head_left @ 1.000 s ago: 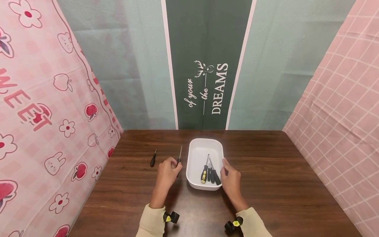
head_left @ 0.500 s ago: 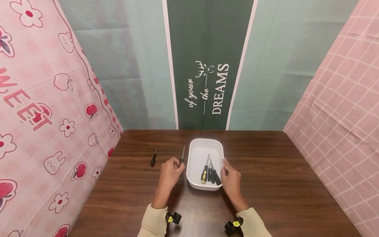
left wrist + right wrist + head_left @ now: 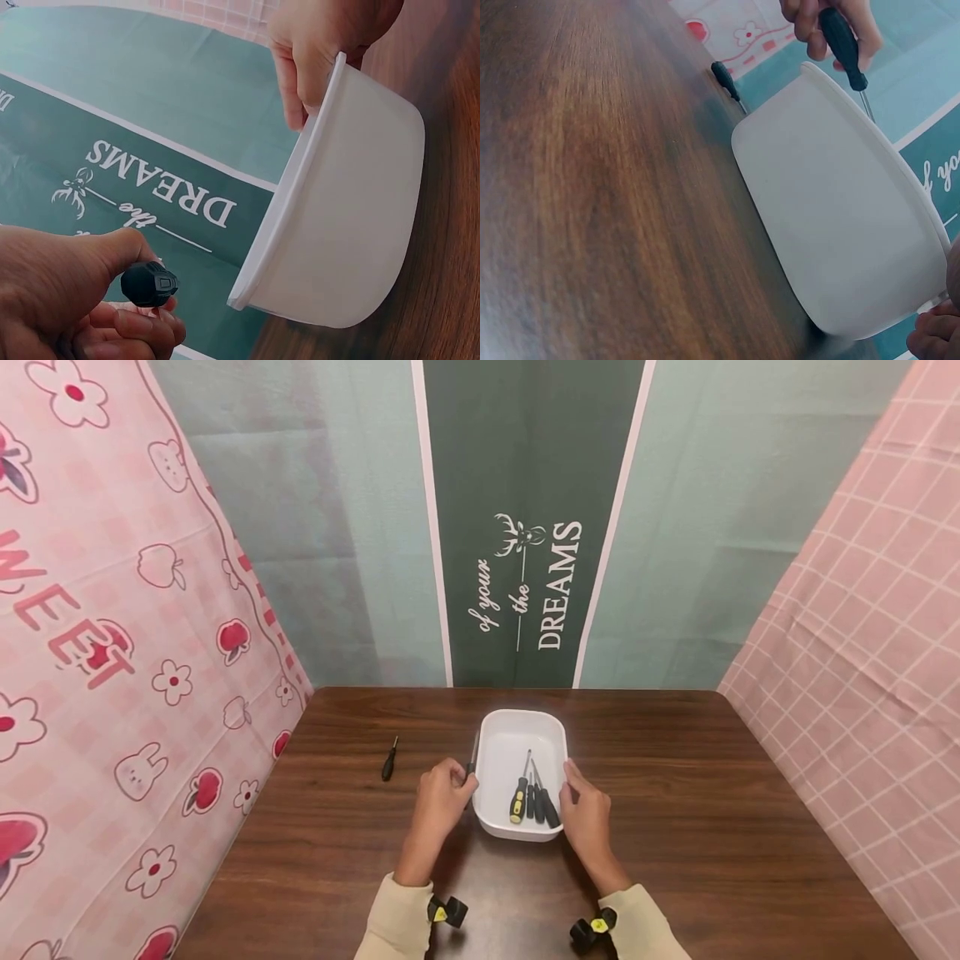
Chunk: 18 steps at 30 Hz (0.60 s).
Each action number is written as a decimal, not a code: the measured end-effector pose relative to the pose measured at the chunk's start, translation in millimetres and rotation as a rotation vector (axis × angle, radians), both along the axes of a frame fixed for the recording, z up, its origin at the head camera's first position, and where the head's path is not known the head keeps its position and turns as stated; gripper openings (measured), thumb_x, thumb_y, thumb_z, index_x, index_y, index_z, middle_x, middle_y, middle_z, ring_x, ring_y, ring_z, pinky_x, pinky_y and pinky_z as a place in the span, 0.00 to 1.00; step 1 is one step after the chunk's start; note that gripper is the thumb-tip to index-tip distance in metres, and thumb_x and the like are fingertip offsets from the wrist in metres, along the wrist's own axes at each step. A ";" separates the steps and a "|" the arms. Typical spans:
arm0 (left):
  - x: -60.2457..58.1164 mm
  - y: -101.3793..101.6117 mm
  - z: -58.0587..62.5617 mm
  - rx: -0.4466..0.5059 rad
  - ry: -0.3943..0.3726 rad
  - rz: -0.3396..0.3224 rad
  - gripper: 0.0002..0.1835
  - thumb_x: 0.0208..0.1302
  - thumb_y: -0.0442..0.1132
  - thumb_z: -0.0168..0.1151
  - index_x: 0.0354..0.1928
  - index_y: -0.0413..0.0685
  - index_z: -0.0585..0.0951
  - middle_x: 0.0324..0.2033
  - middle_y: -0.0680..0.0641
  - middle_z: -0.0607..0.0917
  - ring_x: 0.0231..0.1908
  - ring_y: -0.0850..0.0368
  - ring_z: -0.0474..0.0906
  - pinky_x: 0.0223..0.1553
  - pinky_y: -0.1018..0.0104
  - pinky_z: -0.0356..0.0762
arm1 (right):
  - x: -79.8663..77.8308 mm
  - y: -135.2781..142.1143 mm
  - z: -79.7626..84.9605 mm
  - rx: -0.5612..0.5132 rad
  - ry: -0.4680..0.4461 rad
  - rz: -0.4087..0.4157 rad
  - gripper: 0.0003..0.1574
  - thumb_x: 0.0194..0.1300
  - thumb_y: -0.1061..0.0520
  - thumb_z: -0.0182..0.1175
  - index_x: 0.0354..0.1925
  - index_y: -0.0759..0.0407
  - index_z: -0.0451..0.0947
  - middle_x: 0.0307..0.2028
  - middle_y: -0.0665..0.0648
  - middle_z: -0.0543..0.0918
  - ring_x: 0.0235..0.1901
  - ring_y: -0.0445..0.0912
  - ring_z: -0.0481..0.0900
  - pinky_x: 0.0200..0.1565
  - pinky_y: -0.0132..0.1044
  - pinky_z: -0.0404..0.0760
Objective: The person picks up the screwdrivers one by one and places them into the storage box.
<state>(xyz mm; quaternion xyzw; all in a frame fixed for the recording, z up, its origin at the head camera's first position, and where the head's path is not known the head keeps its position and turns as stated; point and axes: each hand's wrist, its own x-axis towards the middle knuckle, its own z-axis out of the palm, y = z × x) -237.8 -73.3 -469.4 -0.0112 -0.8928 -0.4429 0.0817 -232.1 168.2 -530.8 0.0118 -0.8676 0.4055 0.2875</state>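
My left hand pinches a dark-handled screwdriver beside the left rim of a white plastic tub. Its thin shaft points away from me, and the left wrist view shows the butt of its handle. The tub's right wall is held by my right hand, with the thumb on the near side and fingers at the rim. Inside the tub lie a black-and-yellow screwdriver and several black-handled screwdrivers, all with tips pointing away. A short black screwdriver lies on the table left of my left hand.
The brown wooden table ends at a back edge against a green cloth backdrop. Pink patterned cloths hang on the left and right.
My left hand has moved right with the screwdriver, from beside the tub to its left rim. My right hand and the tub have stayed in place.
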 end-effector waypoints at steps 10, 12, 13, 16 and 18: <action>-1.7 8.3 -1.4 -0.009 0.014 -0.009 0.09 0.58 0.38 0.69 0.28 0.42 0.79 0.19 0.52 0.77 0.22 0.57 0.72 0.28 0.60 0.74 | -0.2 0.0 -0.3 -0.003 -0.016 0.000 0.23 0.61 0.74 0.63 0.56 0.72 0.80 0.55 0.67 0.82 0.56 0.60 0.80 0.56 0.52 0.75; -2.1 10.0 -2.2 -0.012 0.016 -0.008 0.08 0.57 0.38 0.69 0.28 0.42 0.79 0.19 0.52 0.78 0.22 0.57 0.73 0.28 0.60 0.74 | 0.0 -0.2 -0.1 -0.002 -0.019 0.002 0.23 0.61 0.73 0.63 0.56 0.72 0.80 0.55 0.67 0.82 0.56 0.59 0.80 0.56 0.52 0.75; -2.2 10.9 -2.7 -0.014 0.017 -0.008 0.08 0.57 0.38 0.69 0.27 0.43 0.79 0.19 0.52 0.78 0.22 0.57 0.73 0.28 0.60 0.74 | 0.0 -0.3 0.0 -0.002 -0.019 0.003 0.23 0.61 0.73 0.63 0.56 0.72 0.80 0.55 0.67 0.82 0.56 0.59 0.80 0.56 0.52 0.75; -2.8 13.5 -3.9 -0.014 0.022 -0.013 0.08 0.57 0.37 0.69 0.27 0.43 0.79 0.18 0.52 0.78 0.22 0.57 0.72 0.28 0.61 0.74 | -0.4 0.1 -0.4 0.006 -0.016 0.002 0.23 0.61 0.73 0.63 0.56 0.72 0.80 0.55 0.67 0.82 0.56 0.59 0.80 0.56 0.51 0.75; -2.8 15.1 -4.2 -0.009 0.027 -0.019 0.08 0.56 0.37 0.69 0.27 0.43 0.79 0.18 0.52 0.77 0.21 0.58 0.72 0.27 0.61 0.73 | -0.7 0.6 -0.9 0.011 -0.010 0.002 0.22 0.61 0.73 0.63 0.55 0.72 0.80 0.54 0.67 0.82 0.56 0.59 0.80 0.56 0.51 0.76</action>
